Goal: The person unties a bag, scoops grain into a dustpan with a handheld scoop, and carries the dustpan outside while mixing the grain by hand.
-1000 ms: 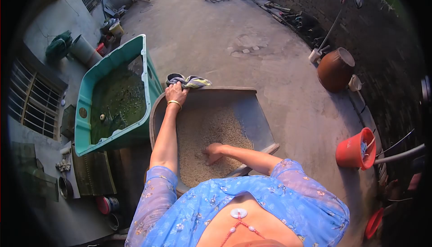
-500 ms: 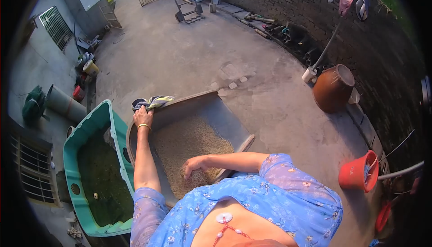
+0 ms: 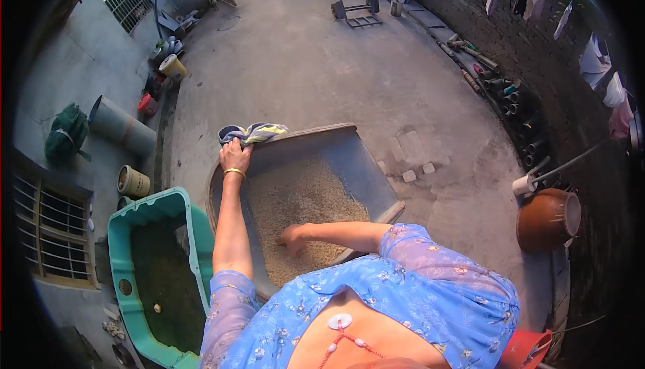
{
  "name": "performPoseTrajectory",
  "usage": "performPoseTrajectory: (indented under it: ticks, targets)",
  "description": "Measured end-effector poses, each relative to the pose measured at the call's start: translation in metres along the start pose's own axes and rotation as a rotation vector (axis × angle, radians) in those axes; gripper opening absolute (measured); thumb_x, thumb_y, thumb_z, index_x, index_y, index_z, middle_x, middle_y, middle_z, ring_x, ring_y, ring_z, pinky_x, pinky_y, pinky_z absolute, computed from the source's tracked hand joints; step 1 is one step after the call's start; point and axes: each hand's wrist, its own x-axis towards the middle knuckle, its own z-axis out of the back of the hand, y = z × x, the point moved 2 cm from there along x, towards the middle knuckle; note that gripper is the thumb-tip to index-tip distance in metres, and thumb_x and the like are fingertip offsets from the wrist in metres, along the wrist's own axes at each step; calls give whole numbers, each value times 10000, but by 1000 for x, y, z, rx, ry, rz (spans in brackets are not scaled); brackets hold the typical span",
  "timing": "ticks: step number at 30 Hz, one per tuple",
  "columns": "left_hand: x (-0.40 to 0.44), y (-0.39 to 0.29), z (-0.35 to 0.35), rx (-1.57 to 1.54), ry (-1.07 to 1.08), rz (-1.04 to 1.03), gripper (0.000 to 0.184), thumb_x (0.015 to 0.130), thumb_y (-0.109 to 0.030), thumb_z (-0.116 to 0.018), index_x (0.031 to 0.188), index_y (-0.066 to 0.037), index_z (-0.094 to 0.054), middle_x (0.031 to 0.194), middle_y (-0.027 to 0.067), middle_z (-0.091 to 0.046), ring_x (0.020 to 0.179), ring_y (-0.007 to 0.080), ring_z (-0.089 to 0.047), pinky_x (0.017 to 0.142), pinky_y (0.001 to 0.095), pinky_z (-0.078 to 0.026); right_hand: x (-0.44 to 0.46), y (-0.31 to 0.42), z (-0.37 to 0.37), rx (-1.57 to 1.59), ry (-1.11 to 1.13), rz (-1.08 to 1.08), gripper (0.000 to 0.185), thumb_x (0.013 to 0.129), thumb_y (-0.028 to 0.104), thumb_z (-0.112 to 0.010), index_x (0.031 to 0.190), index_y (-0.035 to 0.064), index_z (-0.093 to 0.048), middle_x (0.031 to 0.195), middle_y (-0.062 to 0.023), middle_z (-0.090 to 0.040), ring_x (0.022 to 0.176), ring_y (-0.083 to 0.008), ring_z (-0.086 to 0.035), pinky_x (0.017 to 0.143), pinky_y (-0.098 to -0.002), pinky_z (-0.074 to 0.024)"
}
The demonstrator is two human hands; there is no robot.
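Note:
A wide metal tray [image 3: 366, 167] with a raised rim is in front of me, tan grain [image 3: 316, 191] spread over much of its floor. My left hand [image 3: 235, 157] is closed over the tray's far left rim, beside a striped cloth [image 3: 259, 132] draped there; a gold-coloured bangle is on that wrist. Low in the tray, my right hand [image 3: 291, 238] reaches into the grain near its left side. Its fingers point down, partly buried and blurred, so their grip is unclear.
A green plastic tub [image 3: 144, 204] with murky water stands left of the tray. A brown clay jar [image 3: 545, 221] and a red bucket [image 3: 524, 349] are at right. Further off stand a hand truck [image 3: 356, 0] and pipes [image 3: 514, 100] along the brick wall. A yellowish bucket [image 3: 134, 182] sits by the left wall.
The view has turned, so the tray and surroundings appear shifted right. My right hand has sunk its fingers deeper into the grain. My left hand keeps its place on the rim.

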Motion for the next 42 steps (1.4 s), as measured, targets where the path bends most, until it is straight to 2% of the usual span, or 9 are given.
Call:
performPoseTrajectory:
  ticks: [9,15,21,24,28,33,37,39,42]
  targets:
    - [247,16,-79,11,108,76,375,742,-389,-552,893,-45,-575,918,136,-614,924,295,-536,823,398,-366,0,-149,180,468,209,-114,709,636,232,-724,1243,12,-431,1125,-174,-546,1039,-262,-525,835,-380,-439]
    - [423,27,-145,94,102,155,372,750,-382,-544,901,-44,-578,946,126,-613,957,282,-529,833,394,-361,17,-306,393,1316,-314,51,371,726,108,-657,1082,56,-566,862,-72,-616,853,-163,-573,720,-299,-462]
    - [555,73,-169,68,43,287,399,742,-399,-552,917,-41,-576,956,132,-611,952,283,-527,838,394,-357,47,-438,579,97,-292,-308,385,775,233,-597,1113,58,-535,870,-108,-587,824,-194,-560,710,-327,-447]
    - [639,86,-183,123,31,320,386,744,-392,-553,910,-45,-575,953,128,-612,945,281,-525,841,393,-347,62,-487,627,398,193,-388,473,744,324,-609,1112,37,-531,1063,-178,-575,991,-297,-555,766,-388,-468]
    - [753,125,-250,106,49,297,386,748,-401,-545,909,-51,-567,963,124,-609,961,270,-523,837,380,-348,127,-524,647,378,174,-133,750,750,333,-650,1321,1,-295,1340,-194,-327,1177,-265,-409,945,-341,-372]
    - [915,149,-295,94,8,208,346,753,-381,-546,881,-60,-566,926,113,-611,936,279,-523,826,383,-348,227,-552,753,983,261,-53,671,740,161,-669,1293,-19,-335,1188,-161,-499,1093,-240,-476,939,-326,-360]
    - [1035,169,-326,91,32,216,352,747,-388,-553,872,-59,-572,926,113,-612,930,273,-525,820,386,-349,260,-620,905,1529,27,-104,509,766,14,-592,1242,8,-411,901,-112,-615,755,-147,-592,652,-230,-481]
    - [1098,166,-352,68,58,216,353,743,-386,-562,867,-56,-576,922,113,-612,924,268,-526,815,389,-352,282,-681,983,1367,-258,13,402,764,57,-594,1154,29,-501,893,-107,-614,737,-150,-588,671,-247,-481]
    - [1177,171,-384,89,60,204,355,742,-390,-560,865,-57,-576,918,114,-613,930,271,-525,813,390,-352,299,-770,1084,510,-522,-197,385,772,155,-609,1114,7,-515,999,-136,-591,877,-230,-584,718,-348,-474]
